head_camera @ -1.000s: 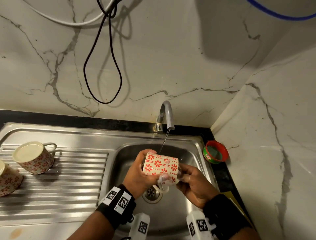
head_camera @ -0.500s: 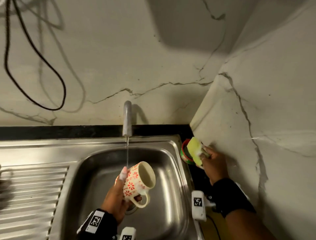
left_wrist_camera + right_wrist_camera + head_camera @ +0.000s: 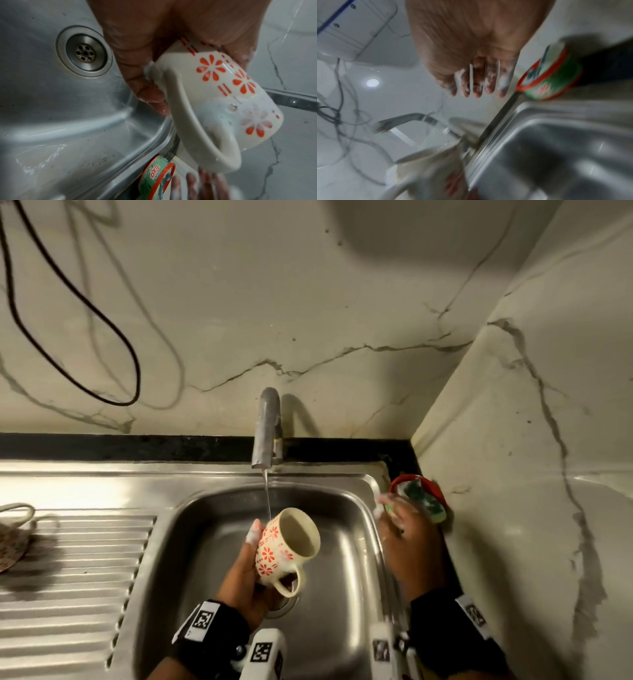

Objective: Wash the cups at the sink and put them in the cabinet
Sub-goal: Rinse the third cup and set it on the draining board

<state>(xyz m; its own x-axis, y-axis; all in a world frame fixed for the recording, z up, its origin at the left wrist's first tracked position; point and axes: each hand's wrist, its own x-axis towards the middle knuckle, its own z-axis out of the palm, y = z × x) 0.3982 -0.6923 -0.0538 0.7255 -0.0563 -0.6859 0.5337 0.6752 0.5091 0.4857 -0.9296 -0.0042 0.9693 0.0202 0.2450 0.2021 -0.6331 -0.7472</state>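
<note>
My left hand [image 3: 246, 570] grips a cream cup with red flowers [image 3: 284, 546] over the sink basin [image 3: 212, 542]. The cup is tilted with its mouth toward the upper right and its handle down. Suds cover its side [image 3: 223, 101] and the thumb that my left hand [image 3: 145, 81] has by the handle. A thin stream from the tap [image 3: 267, 433] reaches the cup's rim. My right hand [image 3: 407, 529] hovers over the sink's right rim, fingers straight and soapy [image 3: 479, 83], holding nothing. Another flowered cup [image 3: 10, 539] sits on the drainboard at far left.
A green-and-yellow sponge [image 3: 424, 505] lies on the red-rimmed soap tub [image 3: 435, 487] in the black counter corner right of the sink. The drain [image 3: 84, 52] is below the cup. Marble walls close in behind and to the right. Black cables [image 3: 102, 330] hang at upper left.
Both hands were scrubbing the cup, then my right hand carried the sponge to the soap tub, let it go and now moves back. My left hand has tilted the cup to the stream.
</note>
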